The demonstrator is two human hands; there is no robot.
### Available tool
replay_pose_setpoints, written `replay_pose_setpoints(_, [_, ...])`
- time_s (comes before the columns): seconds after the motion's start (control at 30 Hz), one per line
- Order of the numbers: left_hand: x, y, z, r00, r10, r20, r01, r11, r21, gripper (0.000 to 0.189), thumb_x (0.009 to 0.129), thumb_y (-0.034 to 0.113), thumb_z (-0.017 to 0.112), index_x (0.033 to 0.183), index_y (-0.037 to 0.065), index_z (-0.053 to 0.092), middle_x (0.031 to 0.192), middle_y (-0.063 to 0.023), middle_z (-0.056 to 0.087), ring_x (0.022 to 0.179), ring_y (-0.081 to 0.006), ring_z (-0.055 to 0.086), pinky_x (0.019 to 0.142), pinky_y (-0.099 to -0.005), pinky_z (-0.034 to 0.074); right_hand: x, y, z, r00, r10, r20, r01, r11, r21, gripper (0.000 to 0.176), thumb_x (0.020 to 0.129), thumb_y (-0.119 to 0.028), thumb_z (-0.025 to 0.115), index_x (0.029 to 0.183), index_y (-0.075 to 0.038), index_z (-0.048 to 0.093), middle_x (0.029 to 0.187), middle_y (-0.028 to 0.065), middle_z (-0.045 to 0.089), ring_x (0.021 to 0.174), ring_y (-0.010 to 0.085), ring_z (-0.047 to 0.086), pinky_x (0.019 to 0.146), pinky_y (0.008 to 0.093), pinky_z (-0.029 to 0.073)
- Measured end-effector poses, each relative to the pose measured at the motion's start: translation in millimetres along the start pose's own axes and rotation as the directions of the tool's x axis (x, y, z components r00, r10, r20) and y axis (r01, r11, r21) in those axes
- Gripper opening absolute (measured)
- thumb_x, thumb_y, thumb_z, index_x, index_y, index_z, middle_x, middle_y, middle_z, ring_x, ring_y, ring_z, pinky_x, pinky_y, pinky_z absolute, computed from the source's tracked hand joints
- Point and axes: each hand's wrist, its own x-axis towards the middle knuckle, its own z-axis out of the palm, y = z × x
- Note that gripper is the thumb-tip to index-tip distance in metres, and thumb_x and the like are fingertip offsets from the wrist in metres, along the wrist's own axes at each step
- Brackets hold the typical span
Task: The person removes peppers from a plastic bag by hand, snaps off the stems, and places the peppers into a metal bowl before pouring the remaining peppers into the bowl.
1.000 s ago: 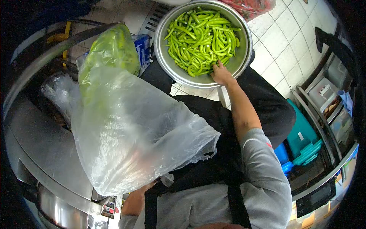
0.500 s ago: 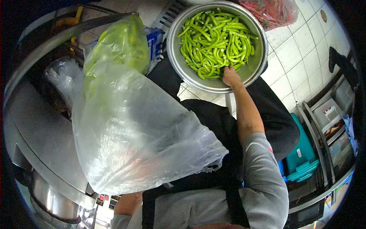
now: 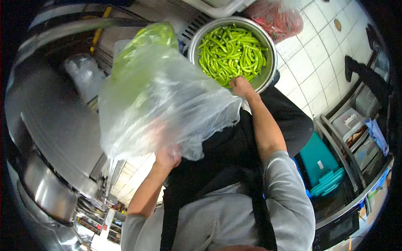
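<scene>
A large clear plastic bag (image 3: pixel 167 96) spreads across my lap, with green peppers (image 3: pixel 157 35) showing through its far end. My left hand (image 3: pixel 167 155) is closed at the bag's near edge, its fingers partly covered by the cloudy plastic. At the near rim of a round metal bowl (image 3: pixel 269 75) is my right hand (image 3: pixel 242 87), fingers curled in; what they hold, if anything, is hidden. Long green chili peppers (image 3: pixel 232 52) fill much of the bowl.
Beyond the bowl lie a bag of red peppers (image 3: pixel 278 23) and a white tub (image 3: pixel 217 8). A steel counter (image 3: pixel 54 125) runs along the left, with a steel pot (image 3: pixel 50 184) below. At right are a teal bin (image 3: pixel 318 161) and another person's dark leg (image 3: pixel 364 75).
My left hand has come into fuller view, moving forward with the near edge of the bag. My right hand has drawn back from among the peppers to the bowl's near rim. The view has shifted.
</scene>
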Motion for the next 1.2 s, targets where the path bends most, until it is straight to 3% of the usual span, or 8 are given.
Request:
replay_pose_setpoints(0.1, [14.9, 43.7, -1.6, 0.893, 0.451, 0.003, -0.319, 0.627, 0.711, 0.041, 0.079, 0.017, 0.064, 0.117, 0.005, 0.067, 0.136, -0.024, 0.053, 0.127, -0.0429, 0.048, 0.108, -0.0509, 0.037, -39.8, -24.0, -34.8, 0.974, -0.094, -0.205, 0.125, 0.982, 0.145, 0.033, 0.088, -0.022, 0.059, 0.11, 0.001, 0.068, 0.115, 0.0236, 0.065, 0.111, 0.038, 0.061, 0.095, 0.0447, 0.048])
replay_pose_setpoints(0.33, [10.6, 43.2, -2.8, 0.813, 0.572, -0.111, -0.395, 0.681, 0.617, 0.048, 0.074, 0.012, 0.068, 0.122, 0.013, 0.063, 0.103, -0.0125, 0.059, 0.108, -0.0333, 0.052, 0.103, -0.0497, 0.033, -171.4, -86.2, -114.6, 0.946, -0.09, -0.313, 0.31, 0.539, 0.783, 0.027, 0.1, -0.018, 0.055, 0.113, 0.003, 0.066, 0.103, 0.0088, 0.069, 0.083, 0.0142, 0.061, 0.081, 0.031, 0.052])
replay_pose_setpoints(0.5, [16.3, 35.8, 2.7, 0.609, 0.765, -0.209, -0.568, 0.604, 0.559, 0.045, 0.072, 0.007, 0.067, 0.116, 0.008, 0.061, 0.116, -0.0117, 0.06, 0.115, -0.0301, 0.052, 0.103, -0.0467, 0.034, -284.0, -166.8, -130.0, 0.847, -0.332, -0.416, 0.517, 0.331, 0.789, 0.026, 0.102, -0.019, 0.054, 0.112, 0.003, 0.065, 0.11, 0.011, 0.064, 0.084, 0.0131, 0.06, 0.079, 0.0357, 0.054])
replay_pose_setpoints(0.8, [-32.4, 63.1, -24.5, 0.622, 0.778, -0.086, -0.639, 0.569, 0.518, 0.024, 0.083, 0.008, 0.055, 0.106, 0.006, 0.061, 0.1, -0.0132, 0.066, 0.102, -0.032, 0.063, 0.094, -0.0456, 0.045, -299.2, -327.4, -90.0, 0.7, -0.712, 0.054, 0.678, 0.686, 0.262, 0.024, 0.098, -0.02, 0.06, 0.104, 0.002, 0.069, 0.099, 0.0077, 0.064, 0.076, 0.0132, 0.06, 0.068, 0.0265, 0.05])
replay_pose_setpoints(1.0, [-68.0, 57.8, -50.0, 0.635, 0.769, -0.075, -0.619, 0.565, 0.545, 0.029, 0.079, 0.009, 0.059, 0.108, 0.008, 0.062, 0.103, -0.0127, 0.066, 0.107, -0.0285, 0.062, 0.101, -0.0416, 0.045, -215.5, -389.3, -70.6, 0.862, -0.464, 0.202, 0.469, 0.883, 0.025, 0.034, 0.099, -0.028, 0.057, 0.115, 0.0, 0.065, 0.105, 0.0102, 0.066, 0.084, 0.0157, 0.061, 0.077, 0.0296, 0.05])
replay_pose_setpoints(1.03, [-72.1, 57.6, -52.7, 0.64, 0.765, -0.074, -0.618, 0.569, 0.542, 0.029, 0.079, 0.009, 0.059, 0.108, 0.008, 0.062, 0.103, -0.0127, 0.066, 0.107, -0.0285, 0.062, 0.101, -0.0416, 0.045, -198.3, -390.5, -66.9, 0.863, -0.461, 0.206, 0.466, 0.884, 0.028, 0.034, 0.099, -0.028, 0.057, 0.115, 0.0, 0.065, 0.105, 0.0102, 0.066, 0.084, 0.0157, 0.061, 0.077, 0.0296, 0.05])
replay_pose_setpoints(1.1, [-78.9, 57.3, -57.5, 0.606, 0.781, -0.149, -0.616, 0.58, 0.533, 0.037, 0.076, 0.005, 0.064, 0.112, 0.009, 0.061, 0.11, -0.0105, 0.067, 0.118, -0.0261, 0.059, 0.112, -0.0452, 0.036, -172.2, -390.3, -60.1, 0.586, -0.807, -0.077, 0.687, 0.545, -0.481, 0.042, 0.099, -0.031, 0.056, 0.128, -0.001, 0.058, 0.121, 0.0145, 0.064, 0.103, 0.0264, 0.062, 0.09, 0.0356, 0.049])
replay_pose_setpoints(1.2, [-79.0, 34.3, -70.7, 0.679, 0.688, -0.255, -0.604, 0.722, 0.339, 0.049, 0.077, 0.012, 0.074, 0.124, 0.009, 0.059, 0.127, -0.0106, 0.062, 0.129, -0.027, 0.051, 0.117, -0.0511, 0.026, -168.7, -393.0, -61.4, 0.576, -0.815, -0.065, 0.674, 0.519, -0.526, 0.046, 0.098, -0.03, 0.056, 0.135, -0.003, 0.054, 0.135, 0.0171, 0.058, 0.124, 0.0332, 0.054, 0.103, 0.0399, 0.042])
